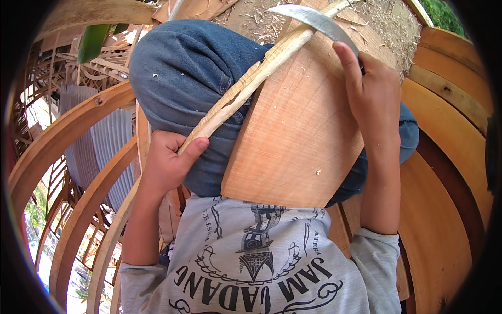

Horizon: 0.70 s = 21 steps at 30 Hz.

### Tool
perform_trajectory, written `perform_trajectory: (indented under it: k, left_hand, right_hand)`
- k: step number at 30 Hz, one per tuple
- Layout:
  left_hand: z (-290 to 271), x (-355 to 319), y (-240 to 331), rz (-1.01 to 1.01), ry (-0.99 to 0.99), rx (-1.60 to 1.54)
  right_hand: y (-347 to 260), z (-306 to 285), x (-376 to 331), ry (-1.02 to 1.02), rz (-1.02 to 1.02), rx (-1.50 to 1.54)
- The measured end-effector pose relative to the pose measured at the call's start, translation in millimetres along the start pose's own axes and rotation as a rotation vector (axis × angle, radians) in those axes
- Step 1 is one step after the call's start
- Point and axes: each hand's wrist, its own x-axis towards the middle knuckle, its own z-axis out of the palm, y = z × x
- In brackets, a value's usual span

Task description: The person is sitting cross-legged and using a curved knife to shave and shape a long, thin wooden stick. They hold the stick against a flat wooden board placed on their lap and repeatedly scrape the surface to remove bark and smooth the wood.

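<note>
Far out beyond the left hand [166, 163], curved wooden ribs [68, 131] arc down the side of the view, with a grey corrugated sheet [86, 149] behind them. The left hand is clenched around the lower end of a long pale wooden strip [246, 86], thumb pressed along its side. From that grip the strip slants up and away, crossing the blue denim knee [183, 78] just above the hand and then the top edge of a broad wooden board [298, 136] that rests across the lap between the two hands. The right hand [374, 89] grasps the handle of a curved metal blade [314, 21], forefinger stretched along its back; the blade lies against the strip's upper part, just above that hand. Beyond it, shavings [376, 21] litter the ground. No container shows anywhere.
</note>
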Motion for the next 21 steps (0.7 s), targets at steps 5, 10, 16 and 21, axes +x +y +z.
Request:
perform_trajectory:
  k: [5, 10, 16, 21]
  left_hand:
    - [-3.5, -0.2, -1.4, -0.025, -0.024, 0.006]
    - [-3.2, 0.4, -2.8, -0.05, -0.023, -0.005]
    - [-6.3, 2.8, -2.4, -0.062, -0.053, 0.036]
    - [-7.9, 2.6, -1.2, -0.105, -0.095, -0.015]
  right_hand:
    - [4.9, -5.8, 5.2, 0.012, 0.052, 0.006]
    - [4.8, 1.0, -7.4, 0.025, -0.167, -0.072]
    - [11.5, -4.9, -1.8, 0.054, 0.0, -0.075]
    - [19.1, -5.5, 11.6, 0.078, 0.008, -0.049]
